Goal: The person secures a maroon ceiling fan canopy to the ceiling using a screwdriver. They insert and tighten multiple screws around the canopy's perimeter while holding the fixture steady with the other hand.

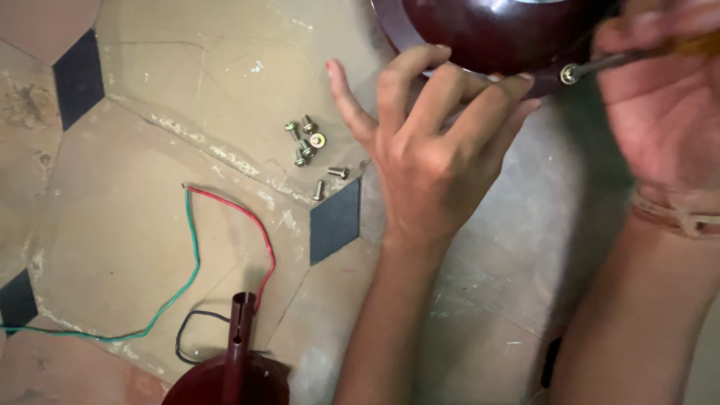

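Observation:
My left hand (427, 142) rests its fingertips against the lower rim of a dark maroon rounded housing (487, 34) at the top of the view, fingers spread. My right hand (660, 97) grips a screwdriver (630, 58) whose metal tip meets a screw (569, 73) on the housing's rim. The screwdriver's handle is mostly hidden inside my fist. Several loose screws and a washer (311, 146) lie on the floor to the left of my left hand.
Red and green wires (196, 247) and a black wire (187, 330) trail across the tiled floor (135, 187) to a maroon part with a slotted rod (238, 352) at the bottom edge. Dark diamond tiles (335, 220) break the beige floor.

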